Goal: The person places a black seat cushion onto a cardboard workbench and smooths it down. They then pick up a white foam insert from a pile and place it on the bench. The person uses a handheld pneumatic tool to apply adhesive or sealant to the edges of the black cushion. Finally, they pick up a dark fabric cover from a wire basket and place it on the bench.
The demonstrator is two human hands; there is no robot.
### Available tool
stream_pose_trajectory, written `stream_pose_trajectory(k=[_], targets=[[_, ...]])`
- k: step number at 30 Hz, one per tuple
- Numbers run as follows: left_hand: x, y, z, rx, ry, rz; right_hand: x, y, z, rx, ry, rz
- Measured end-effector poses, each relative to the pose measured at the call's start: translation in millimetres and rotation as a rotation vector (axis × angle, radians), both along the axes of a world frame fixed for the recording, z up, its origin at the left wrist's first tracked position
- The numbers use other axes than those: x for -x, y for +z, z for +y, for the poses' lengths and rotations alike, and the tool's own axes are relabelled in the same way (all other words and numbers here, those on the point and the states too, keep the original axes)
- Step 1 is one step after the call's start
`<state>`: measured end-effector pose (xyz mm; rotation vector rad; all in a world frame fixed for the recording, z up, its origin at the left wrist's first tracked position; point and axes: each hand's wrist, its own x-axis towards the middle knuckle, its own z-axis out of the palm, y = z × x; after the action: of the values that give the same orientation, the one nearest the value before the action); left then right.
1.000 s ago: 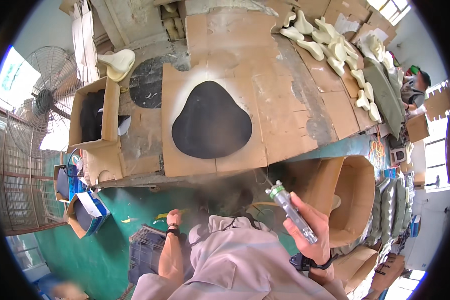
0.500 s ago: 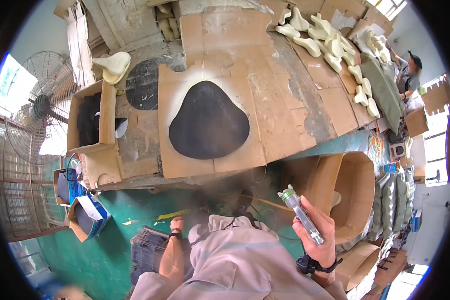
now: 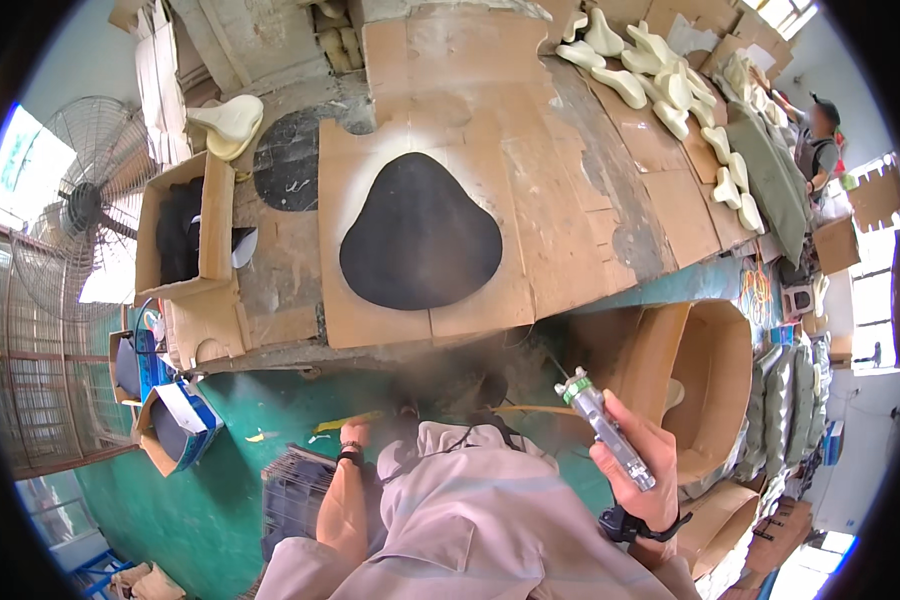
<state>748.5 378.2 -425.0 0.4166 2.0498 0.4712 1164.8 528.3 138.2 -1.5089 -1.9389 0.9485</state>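
My right hand [image 3: 642, 465] is wrapped round a metal spray gun [image 3: 610, 430] with a green ring near its nozzle, held in front of the table edge. A black rounded-triangle sheet [image 3: 422, 235] lies flat on a cardboard sheet [image 3: 530, 290]; a pale whitish band surrounds its upper edges. The gun is apart from the sheet, to its lower right. My left hand [image 3: 354, 432] hangs low by my left leg, fingers curled in. Whatever it may hold is hidden. Below it stands a wire crate [image 3: 295, 490] with dark material.
A carton [image 3: 218, 225] of black pieces and a cream saddle-shaped pad [image 3: 230, 122] sit at the table's left. Many similar pads [image 3: 675, 85] lie at the far right. A large open carton [image 3: 715, 390] stands beside my right hand. A fan [image 3: 85, 205] is at left; another person [image 3: 822, 150] is far right.
The view has shifted slightly, so the table sits a little higher. My right hand still grips the spray gun, barely moved. The left hand stays low by my leg.
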Motion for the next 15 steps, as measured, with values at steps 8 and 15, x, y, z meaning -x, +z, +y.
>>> stream_pose_trajectory(k=[8,15], targets=[[-11,7,12,0.070,0.009,-0.022,-15,4,-7,0.015,0.048,-0.025],[-8,3,17,-0.048,0.071,-0.052,-36,3,-19,0.042,0.011,-0.048]])
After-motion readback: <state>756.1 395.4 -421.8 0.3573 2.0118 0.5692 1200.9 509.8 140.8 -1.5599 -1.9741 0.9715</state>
